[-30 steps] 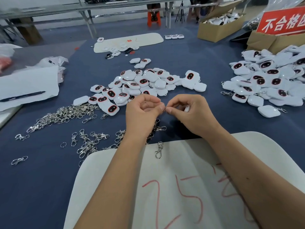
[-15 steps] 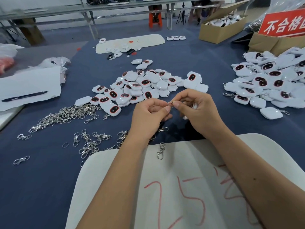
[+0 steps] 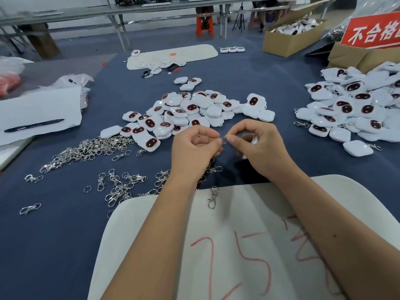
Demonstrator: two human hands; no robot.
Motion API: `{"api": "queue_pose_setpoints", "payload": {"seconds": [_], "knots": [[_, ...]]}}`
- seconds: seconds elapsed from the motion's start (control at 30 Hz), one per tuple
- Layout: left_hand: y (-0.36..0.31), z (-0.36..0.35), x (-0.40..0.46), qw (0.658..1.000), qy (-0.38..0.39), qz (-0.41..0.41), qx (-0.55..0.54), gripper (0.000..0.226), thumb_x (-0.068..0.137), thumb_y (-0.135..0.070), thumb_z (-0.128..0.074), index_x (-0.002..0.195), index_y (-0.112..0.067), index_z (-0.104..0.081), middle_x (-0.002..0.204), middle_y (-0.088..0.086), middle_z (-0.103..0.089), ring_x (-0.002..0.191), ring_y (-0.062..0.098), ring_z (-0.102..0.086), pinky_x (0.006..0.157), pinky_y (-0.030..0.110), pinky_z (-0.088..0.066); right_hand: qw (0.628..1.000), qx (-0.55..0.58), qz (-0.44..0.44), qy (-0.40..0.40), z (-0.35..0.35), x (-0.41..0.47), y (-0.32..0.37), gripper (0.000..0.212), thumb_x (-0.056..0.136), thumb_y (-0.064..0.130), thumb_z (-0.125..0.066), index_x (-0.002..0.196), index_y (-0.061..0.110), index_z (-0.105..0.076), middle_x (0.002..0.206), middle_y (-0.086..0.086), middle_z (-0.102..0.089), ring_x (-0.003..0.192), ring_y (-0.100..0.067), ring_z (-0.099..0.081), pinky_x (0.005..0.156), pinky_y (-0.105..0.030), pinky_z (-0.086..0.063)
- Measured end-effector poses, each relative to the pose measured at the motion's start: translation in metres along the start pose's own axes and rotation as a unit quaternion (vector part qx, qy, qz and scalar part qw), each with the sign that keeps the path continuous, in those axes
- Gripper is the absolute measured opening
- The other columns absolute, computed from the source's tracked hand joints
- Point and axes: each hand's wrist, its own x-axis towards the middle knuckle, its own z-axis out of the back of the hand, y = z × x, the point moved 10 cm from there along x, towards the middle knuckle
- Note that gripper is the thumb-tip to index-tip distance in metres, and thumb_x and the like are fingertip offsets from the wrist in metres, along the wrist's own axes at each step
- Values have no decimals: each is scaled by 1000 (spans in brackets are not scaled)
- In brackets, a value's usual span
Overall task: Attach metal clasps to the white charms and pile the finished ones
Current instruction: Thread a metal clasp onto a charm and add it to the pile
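Both hands raised just off the worktop (image 3: pixel 65 245), fingertips meeting between them. Left hand (image 3: pixel 194 148) curled, thumb and forefinger pinched on a small metal ring (image 3: pixel 223 139), which shows as a glint right where the two hands touch; whether a clasp hangs from it below the palm is hidden. Right hand (image 3: pixel 259 146) pinches the same spot from the other side and cups a white charm (image 3: pixel 255 140) in the palm, only slivers of it showing past the fingers. Held up and close like this, I judge, so the ring's split can be worked onto the charm's loop where the eye can follow it; the joint itself is too small to read, so cannot say how far on it is. Forearms rest over a white board (image 3: pixel 151 245) with red marks, near edge, likely as a steady rest. One lone clasp (image 3: pixel 212 198) lies on that board's far edge, just beside the left wrist, within easy reach. Loose metal clasps (image 3: pixel 86 150) strewn to the left and near left, on the left hand's side, which suits that hand feeding hardware. Unfinished charms (image 3: pixel 184 113) heaped straight ahead, just beyond the hands. Finished pile (image 3: pixel 357 109) well off to the right, several with clasps trailing at its near edge, so a done piece probably gets tossed there by the right hand. Paper and a black pen (image 3: pixel 33 126) far left; cardboard boxes (image 3: pixel 290 40) and a red sign (image 3: pixel 372 31) at far right.
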Motion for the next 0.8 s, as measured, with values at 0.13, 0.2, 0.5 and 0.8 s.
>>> {"api": "queue_pose_setpoints", "payload": {"seconds": [0.13,0.2,0.5,0.8], "knots": [[-3,4,1,999,-25,-23,39,12,81,-2,-77,85,-12,-73,74,8,-74,66,16,-71,71,36,-63,997,-72,37,-12,-2,-2,11,12,93,10,-75,100,20,-75,86,18,-71,54,-13,-48,59,-21,-40],[-3,4,0,999,-21,-26,41,11,79,-5,-78,85,-14,-73,76,9,-75,66,16,-71,71,35,-62,991,-114,64,-3,-6,-3,19,13,92,8,-76,97,20,-78,91,11,-71,62,-13,-50,65,-20,-41],[-4,-7,1,998,39,-25,51,8,88,-9,-75,83,-15,-77,74,0,-72,65,11,-64,64,24,-54,1000,-1,27,2,1,2,6,15,95,6,-73,89,19,-78,88,5,-72,63,-16,-53,60,-25,-48],[-10,-12,-1,996,63,-45,38,13,92,-6,-71,85,-16,-76,74,-2,-70,66,9,-61,63,19,-50,1000,29,1,6,2,3,1,13,96,10,-73,89,20,-78,79,-5,-72,59,-13,-53,58,-22,-48]]}}
